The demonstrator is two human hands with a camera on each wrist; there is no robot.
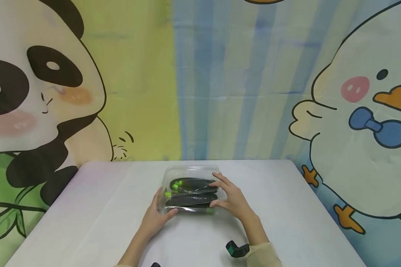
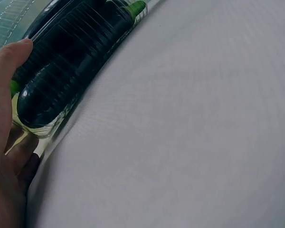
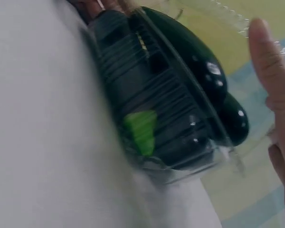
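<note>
clear container (image 1: 193,177) mid-table (image 1: 287,207), eggplants (image 1: 190,184) inside; left hand (image 1: 155,218) on its left end, right hand (image 1: 232,198) on its right end

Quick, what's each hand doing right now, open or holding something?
Left hand: holds the left end of the clear plastic box of eggplants.
Right hand: fingers straight, resting on the box's right side.
</note>
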